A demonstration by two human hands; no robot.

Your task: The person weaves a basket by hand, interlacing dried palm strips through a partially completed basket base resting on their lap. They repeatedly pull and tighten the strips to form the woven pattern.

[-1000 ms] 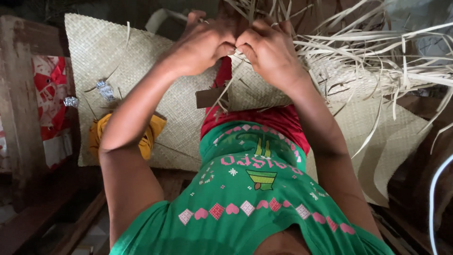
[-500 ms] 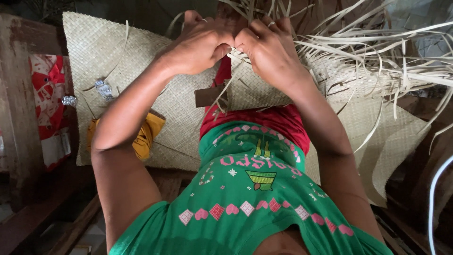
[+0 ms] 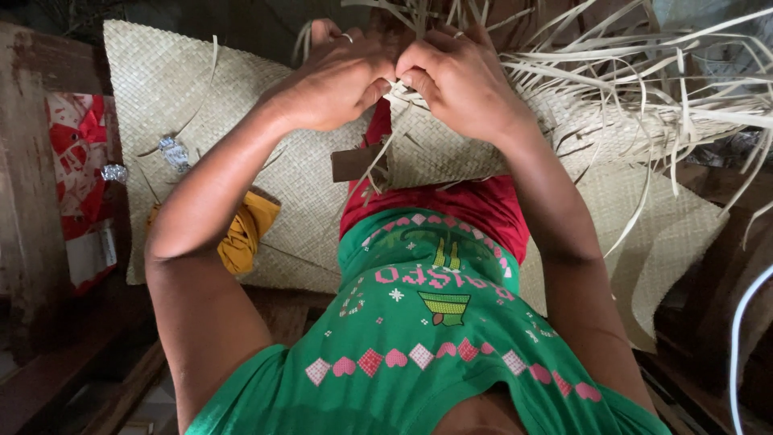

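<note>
My left hand (image 3: 338, 80) and my right hand (image 3: 459, 80) meet knuckle to knuckle at the top centre, both pinching thin pale straw strips (image 3: 394, 89) at the working edge of a half-woven mat (image 3: 451, 153) that lies over my lap. Loose unwoven strips (image 3: 644, 89) fan out to the right from that edge. A ring shows on each hand. A finished woven mat (image 3: 177, 105) spreads flat under and to the left of my arms. My green patterned shirt fills the lower view.
A yellow cloth (image 3: 241, 238) lies on the mat by my left elbow, with small crumpled foil wrappers (image 3: 173, 153) beyond it. A brown block (image 3: 358, 163) sits under the weave. Red-and-white printed fabric (image 3: 80, 177) and a wooden beam (image 3: 32, 201) line the left.
Both hands have stayed together on the strips, shifting slightly as the fingers work the weave; the view has tilted a little, nothing else moved.
</note>
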